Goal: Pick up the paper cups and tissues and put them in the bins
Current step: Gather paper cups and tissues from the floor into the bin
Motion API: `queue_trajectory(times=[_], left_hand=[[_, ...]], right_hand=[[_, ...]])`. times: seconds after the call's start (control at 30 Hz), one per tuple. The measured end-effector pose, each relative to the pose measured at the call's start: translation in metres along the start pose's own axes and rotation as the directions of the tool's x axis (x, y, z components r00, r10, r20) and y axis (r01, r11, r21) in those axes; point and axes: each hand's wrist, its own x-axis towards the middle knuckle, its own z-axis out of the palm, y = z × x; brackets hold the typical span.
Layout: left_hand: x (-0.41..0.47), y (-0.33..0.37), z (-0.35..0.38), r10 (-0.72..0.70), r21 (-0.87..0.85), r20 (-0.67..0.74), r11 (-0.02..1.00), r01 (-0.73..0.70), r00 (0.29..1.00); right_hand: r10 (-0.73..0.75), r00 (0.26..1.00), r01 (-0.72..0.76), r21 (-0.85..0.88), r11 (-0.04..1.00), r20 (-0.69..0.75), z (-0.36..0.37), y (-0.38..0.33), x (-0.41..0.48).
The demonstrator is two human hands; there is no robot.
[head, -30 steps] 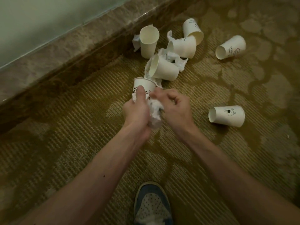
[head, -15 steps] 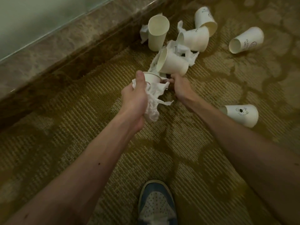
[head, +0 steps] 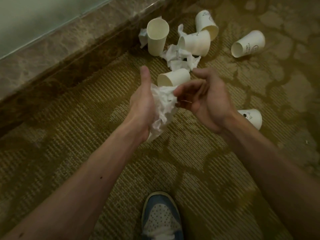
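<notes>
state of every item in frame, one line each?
left hand: grips tissue wad
tissue wad: crumpled, held
cup between hands: sideways, grip unclear
right hand: loosely curled, hold unclear
cup by ledge: upright
loose tissues: crumpled, on carpet
far cup: tipped
cup beside tissues: on side
right cup: on side
cup behind wrist: on side

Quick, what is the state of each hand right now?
Left hand: holds crumpled tissues.
Right hand: curled beside the tissues; whether it grips anything cannot be told.
</notes>
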Motion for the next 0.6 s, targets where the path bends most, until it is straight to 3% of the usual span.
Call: queue_trajectory(times=[0.13,0.23,0.3,0.37,0.43,0.5,0.6], left_hand=[[0.001,0.001,0.012,-0.014,0.006,0.158,1.000,0.013,0.987],[0.002,0.003,0.014,0.050,0.070,0.028,0.996,-0.052,0.998],[0.001,0.006,0.013,0.102,0.136,-0.104,0.987,-0.087,0.989],[0.003,0.010,0.010,0.147,0.191,-0.172,0.975,-0.114,0.974],[0.009,0.017,0.007,0.184,0.204,-0.178,0.968,-0.147,0.967],[0.016,0.021,0.003,0.200,0.197,-0.180,0.966,-0.164,0.963],[0.025,0.027,-0.001,0.197,0.206,-0.204,0.966,-0.154,0.959]], right_hand=[[0.010,0.998,-0.009,-0.014,1.000,0.064,0.002,-0.003,0.005],[0.017,0.998,-0.012,-0.070,0.997,0.059,0.002,-0.010,0.009],[-0.021,0.997,0.005,-0.209,0.978,-0.079,-0.001,-0.016,0.016],[-0.162,0.929,-0.016,-0.471,0.882,-0.334,-0.012,-0.023,0.031],[-0.298,0.835,-0.118,-0.678,0.725,-0.463,-0.026,-0.028,0.053],[-0.271,0.845,-0.217,-0.759,0.614,-0.460,-0.041,-0.028,0.076],[-0.113,0.914,-0.287,-0.818,0.499,-0.390,-0.053,-0.023,0.105]])
